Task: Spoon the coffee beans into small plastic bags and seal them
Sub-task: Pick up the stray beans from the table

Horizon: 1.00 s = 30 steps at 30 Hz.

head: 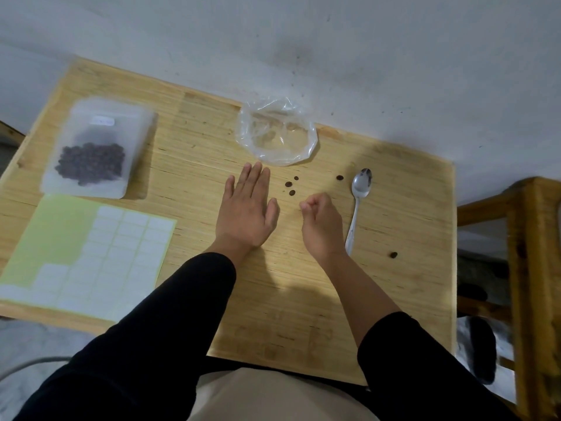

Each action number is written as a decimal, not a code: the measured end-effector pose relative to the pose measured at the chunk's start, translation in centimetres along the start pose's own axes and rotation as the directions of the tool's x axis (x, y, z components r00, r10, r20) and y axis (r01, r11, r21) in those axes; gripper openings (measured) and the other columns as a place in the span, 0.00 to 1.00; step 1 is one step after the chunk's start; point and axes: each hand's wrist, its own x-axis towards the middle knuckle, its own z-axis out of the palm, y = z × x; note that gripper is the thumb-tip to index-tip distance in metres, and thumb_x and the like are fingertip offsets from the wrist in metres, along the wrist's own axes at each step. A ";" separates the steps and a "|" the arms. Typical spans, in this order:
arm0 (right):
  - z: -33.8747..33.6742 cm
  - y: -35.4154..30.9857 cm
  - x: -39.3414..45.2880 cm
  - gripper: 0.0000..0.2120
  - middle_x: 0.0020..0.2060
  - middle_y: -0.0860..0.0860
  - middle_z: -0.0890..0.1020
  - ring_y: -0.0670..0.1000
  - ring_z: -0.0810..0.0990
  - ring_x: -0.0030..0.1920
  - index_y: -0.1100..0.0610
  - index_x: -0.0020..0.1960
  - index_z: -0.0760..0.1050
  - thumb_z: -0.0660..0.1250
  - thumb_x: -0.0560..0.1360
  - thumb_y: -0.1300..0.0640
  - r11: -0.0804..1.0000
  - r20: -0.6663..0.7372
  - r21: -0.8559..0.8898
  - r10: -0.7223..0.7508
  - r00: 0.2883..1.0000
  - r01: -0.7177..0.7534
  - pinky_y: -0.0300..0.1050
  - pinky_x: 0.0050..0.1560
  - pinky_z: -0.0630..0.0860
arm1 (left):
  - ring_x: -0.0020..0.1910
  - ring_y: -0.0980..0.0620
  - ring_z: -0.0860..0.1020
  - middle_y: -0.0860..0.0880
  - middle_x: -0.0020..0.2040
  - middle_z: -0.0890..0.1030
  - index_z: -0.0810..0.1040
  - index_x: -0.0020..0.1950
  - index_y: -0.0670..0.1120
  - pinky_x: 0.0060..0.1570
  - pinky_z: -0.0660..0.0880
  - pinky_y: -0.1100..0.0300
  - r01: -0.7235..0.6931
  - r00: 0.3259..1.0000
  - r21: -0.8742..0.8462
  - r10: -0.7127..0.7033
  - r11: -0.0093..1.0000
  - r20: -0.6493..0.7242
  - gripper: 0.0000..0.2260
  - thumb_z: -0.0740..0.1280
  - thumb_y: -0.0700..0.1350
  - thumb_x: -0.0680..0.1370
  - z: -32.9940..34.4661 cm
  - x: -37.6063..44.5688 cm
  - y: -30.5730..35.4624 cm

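On pale wooden table [212, 147]: left hand [247, 208] flat, fingers straight; right hand [320, 221] clenched, contents cannot tell. Loose dark coffee beans [292, 192] between hands; silver metal spoon [358, 202] just beside right hand.

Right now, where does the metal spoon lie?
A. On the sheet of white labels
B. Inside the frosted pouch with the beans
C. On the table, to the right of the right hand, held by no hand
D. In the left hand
C: the spoon lies flat on the wooden table, just right of the right hand, and neither that hand nor the left hand holds it.
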 end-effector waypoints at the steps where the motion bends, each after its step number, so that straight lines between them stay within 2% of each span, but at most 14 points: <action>1: -0.1 -0.3 0.2 0.06 0.35 0.47 0.73 0.43 0.71 0.34 0.57 0.46 0.68 0.56 0.80 0.56 0.998 -0.011 0.056 0.024 1.000 -0.023 0.28 0.34 0.67 | 0.76 0.50 0.48 0.45 0.77 0.55 0.55 0.76 0.44 0.73 0.41 0.51 0.002 1.000 -0.003 -0.002 1.000 -0.002 0.28 0.48 0.54 0.78 0.0 0.0 0.0; 5: -0.3 -1.0 1.2 0.07 0.35 0.47 0.72 0.42 0.70 0.33 0.59 0.50 0.66 0.51 0.81 0.59 0.995 -0.006 0.095 0.044 0.999 -0.043 0.34 0.33 0.65 | 0.76 0.50 0.47 0.46 0.77 0.55 0.54 0.76 0.44 0.73 0.41 0.51 0.000 1.000 -0.007 0.000 1.000 -0.004 0.28 0.48 0.54 0.78 -0.1 0.1 0.0; 7: -0.3 -1.1 1.6 0.09 0.40 0.49 0.75 0.41 0.72 0.37 0.59 0.55 0.69 0.51 0.81 0.60 0.997 0.009 0.067 0.025 1.000 -0.026 0.33 0.37 0.66 | 0.76 0.50 0.47 0.46 0.77 0.54 0.54 0.76 0.44 0.73 0.41 0.51 0.000 1.000 -0.009 0.000 1.000 -0.001 0.28 0.48 0.54 0.78 -0.2 0.1 0.0; 10: 0.0 -1.0 1.9 0.13 0.50 0.52 0.80 0.48 0.77 0.47 0.58 0.59 0.72 0.52 0.81 0.57 0.998 0.032 -0.043 -0.039 0.999 0.040 0.37 0.48 0.68 | 0.76 0.51 0.48 0.46 0.77 0.55 0.55 0.76 0.44 0.73 0.41 0.51 0.002 1.000 -0.014 -0.002 1.000 -0.001 0.28 0.48 0.54 0.78 -0.1 0.1 0.0; 11: 0.1 -0.9 2.0 0.13 0.49 0.52 0.81 0.49 0.78 0.48 0.58 0.59 0.73 0.55 0.81 0.55 0.996 0.033 -0.078 -0.050 0.998 0.052 0.38 0.50 0.68 | 0.76 0.51 0.48 0.46 0.77 0.55 0.55 0.76 0.44 0.73 0.42 0.51 0.001 1.000 -0.013 -0.001 1.000 -0.004 0.28 0.49 0.54 0.78 -0.1 0.1 0.0; 14: 0.5 -0.7 2.3 0.12 0.43 0.52 0.81 0.48 0.78 0.44 0.57 0.58 0.76 0.63 0.77 0.54 0.981 0.017 -0.167 -0.095 0.995 0.096 0.33 0.47 0.65 | 0.76 0.50 0.49 0.45 0.77 0.56 0.56 0.76 0.44 0.73 0.43 0.50 -0.001 1.000 -0.020 0.000 1.000 -0.013 0.28 0.49 0.54 0.77 0.0 0.1 0.0; 17: 0.8 -0.5 2.3 0.10 0.48 0.50 0.83 0.49 0.80 0.46 0.56 0.56 0.78 0.65 0.77 0.55 0.966 0.013 -0.219 -0.136 0.991 0.135 0.30 0.45 0.62 | 0.76 0.50 0.50 0.45 0.76 0.57 0.57 0.76 0.43 0.73 0.43 0.50 -0.003 1.000 -0.027 0.002 1.000 -0.025 0.28 0.49 0.54 0.77 0.0 0.1 0.0; 20: 0.9 -0.7 2.3 0.07 0.48 0.49 0.82 0.49 0.79 0.46 0.57 0.52 0.77 0.64 0.77 0.56 0.966 0.021 -0.233 -0.110 0.994 0.112 0.34 0.45 0.64 | 0.76 0.50 0.50 0.45 0.76 0.57 0.57 0.76 0.43 0.73 0.43 0.50 0.000 1.000 -0.034 -0.001 0.999 -0.024 0.29 0.49 0.54 0.77 0.0 0.1 -0.1; 23: 1.1 -1.0 2.1 0.06 0.47 0.53 0.79 0.54 0.78 0.44 0.59 0.50 0.73 0.61 0.79 0.57 0.936 0.049 -0.328 -0.116 0.992 0.126 0.46 0.44 0.71 | 0.76 0.50 0.50 0.45 0.76 0.57 0.57 0.76 0.43 0.73 0.43 0.50 0.000 1.000 -0.039 -0.001 0.999 -0.029 0.29 0.49 0.55 0.77 0.0 0.1 0.0; 25: 1.2 -1.2 1.8 0.07 0.47 0.55 0.78 0.56 0.77 0.42 0.61 0.50 0.71 0.58 0.80 0.57 0.907 0.068 -0.390 -0.147 0.987 0.162 0.47 0.41 0.70 | 0.76 0.50 0.49 0.45 0.76 0.57 0.57 0.76 0.44 0.73 0.42 0.51 0.002 1.000 -0.034 -0.002 0.999 -0.021 0.29 0.49 0.55 0.77 0.0 0.1 0.0; 28: 0.9 -1.7 1.6 0.08 0.46 0.54 0.78 0.55 0.76 0.41 0.61 0.50 0.69 0.55 0.80 0.57 0.939 0.057 -0.318 -0.122 0.991 0.133 0.46 0.40 0.68 | 0.76 0.50 0.49 0.45 0.76 0.57 0.56 0.76 0.44 0.73 0.41 0.52 0.000 1.000 -0.027 -0.001 1.000 -0.019 0.29 0.49 0.55 0.77 0.0 0.2 -0.1; 30: 0.6 -2.1 2.0 0.08 0.44 0.51 0.77 0.51 0.74 0.41 0.60 0.50 0.69 0.55 0.80 0.57 0.982 0.036 -0.186 -0.024 0.999 0.030 0.44 0.42 0.67 | 0.76 0.50 0.49 0.45 0.76 0.57 0.56 0.76 0.43 0.73 0.42 0.51 0.001 1.000 -0.021 -0.001 1.000 -0.024 0.29 0.48 0.54 0.77 0.0 0.2 0.0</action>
